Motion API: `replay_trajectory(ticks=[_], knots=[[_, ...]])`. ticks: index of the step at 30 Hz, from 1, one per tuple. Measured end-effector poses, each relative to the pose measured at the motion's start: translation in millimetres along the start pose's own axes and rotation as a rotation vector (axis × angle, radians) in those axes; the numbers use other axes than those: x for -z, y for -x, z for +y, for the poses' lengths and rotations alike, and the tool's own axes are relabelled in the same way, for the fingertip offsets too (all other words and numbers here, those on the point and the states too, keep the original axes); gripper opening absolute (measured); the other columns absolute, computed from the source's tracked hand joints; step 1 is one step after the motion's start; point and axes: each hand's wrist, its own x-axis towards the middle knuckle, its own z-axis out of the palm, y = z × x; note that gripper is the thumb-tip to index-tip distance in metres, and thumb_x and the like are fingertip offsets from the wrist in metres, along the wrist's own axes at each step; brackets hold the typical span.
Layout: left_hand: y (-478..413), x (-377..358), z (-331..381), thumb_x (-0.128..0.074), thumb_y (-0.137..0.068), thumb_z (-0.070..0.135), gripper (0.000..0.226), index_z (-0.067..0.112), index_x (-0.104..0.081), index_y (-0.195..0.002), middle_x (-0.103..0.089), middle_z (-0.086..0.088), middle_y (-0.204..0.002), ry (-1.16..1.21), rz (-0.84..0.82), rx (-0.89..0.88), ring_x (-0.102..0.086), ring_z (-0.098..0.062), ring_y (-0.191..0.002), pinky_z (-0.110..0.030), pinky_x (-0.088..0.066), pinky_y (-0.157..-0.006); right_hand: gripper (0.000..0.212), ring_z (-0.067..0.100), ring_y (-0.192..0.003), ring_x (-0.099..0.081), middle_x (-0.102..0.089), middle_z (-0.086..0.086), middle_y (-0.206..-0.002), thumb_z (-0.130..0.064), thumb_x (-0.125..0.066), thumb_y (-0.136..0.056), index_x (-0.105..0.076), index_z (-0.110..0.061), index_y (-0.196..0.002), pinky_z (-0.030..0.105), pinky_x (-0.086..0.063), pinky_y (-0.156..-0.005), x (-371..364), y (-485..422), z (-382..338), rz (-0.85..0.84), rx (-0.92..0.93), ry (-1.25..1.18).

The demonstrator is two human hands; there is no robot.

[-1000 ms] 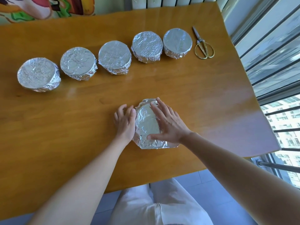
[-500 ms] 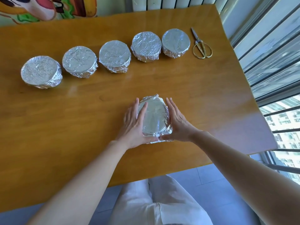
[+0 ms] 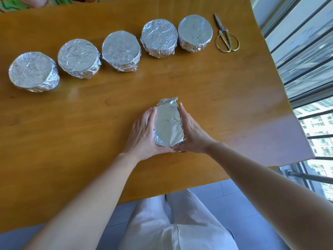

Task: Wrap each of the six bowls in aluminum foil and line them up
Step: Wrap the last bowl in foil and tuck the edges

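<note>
Desk: the wooden desk [image 3: 198,83] carries everything, and the hands work near its close edge.
Finished row: five wrapped bowls [image 3: 121,51] stand side by side well beyond the hands, from far left to ahead of the right hand.
Sixth bowl: the sixth bowl [image 3: 168,125], foil-covered, sits on the desk, pressed between both palms.
Left hand: the left hand [image 3: 144,134] lies flat on the bowl's left side, fingers straight, thumb at the near edge.
Right hand: the right hand [image 3: 193,136] mirrors it on the right side.
Scissors: the scissors [image 3: 226,36] lie beyond the right hand, just beside the row's right end.
Loose flap: the foil flap [image 3: 169,101] sticks up just past the fingertips, not yet smoothed.
Handling: probably light and stiff underneath (the bowl's material is hidden). The foil is thin, slick and easily torn, so hold it by the sides with flat palms, never by the flap.
</note>
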Motion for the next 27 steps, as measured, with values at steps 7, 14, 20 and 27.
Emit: replay_trajectory(ticks=[7,14,20,27], knots=[[2,4,0,-0.046,-0.047,0.099,0.149,0.011,0.003,-0.157,-0.007,-0.013,-0.164,-0.059,-0.018,0.011,-0.017,-0.031,-0.149,-0.047,-0.023,-0.119,0.15,0.026,-0.147,-0.017,-0.007,0.012,-0.163,-0.049,-0.091,-0.057,0.021,-0.013,-0.151,0.029,-0.015,-0.115,5,2,-2,-0.001,-0.011,0.035],[10,17,7,-0.052,-0.052,0.095,0.146,0.018,0.014,-0.156,0.023,-0.002,-0.163,-0.019,-0.042,0.021,0.002,-0.034,-0.152,-0.049,-0.007,-0.121,0.154,0.008,-0.147,0.015,0.013,0.003,-0.163,-0.064,-0.085,-0.051,0.026,-0.021,-0.148,0.034,-0.001,-0.12,28,8,-7,-0.021,0.038,0.156],[1,12,9,-0.071,-0.056,0.081,0.146,0.019,0.016,-0.156,0.021,-0.004,-0.164,-0.022,-0.055,-0.029,0.008,-0.024,-0.152,-0.037,0.006,-0.121,0.156,0.016,-0.152,0.006,0.011,0.006,-0.164,-0.046,-0.092,-0.053,0.027,-0.014,-0.149,0.03,-0.005,-0.121,18,2,-3,-0.096,0.001,0.154],[-1,2,4,-0.055,-0.053,0.089,0.142,0.015,0.006,-0.157,-0.004,-0.01,-0.165,-0.008,-0.031,-0.008,-0.011,-0.027,-0.151,-0.043,-0.019,-0.12,0.149,0.022,-0.148,-0.018,-0.003,0.001,-0.165,-0.042,-0.09,-0.059,0.025,-0.02,-0.15,0.032,-0.022,-0.111,4,-1,2,-0.014,-0.043,0.045]])
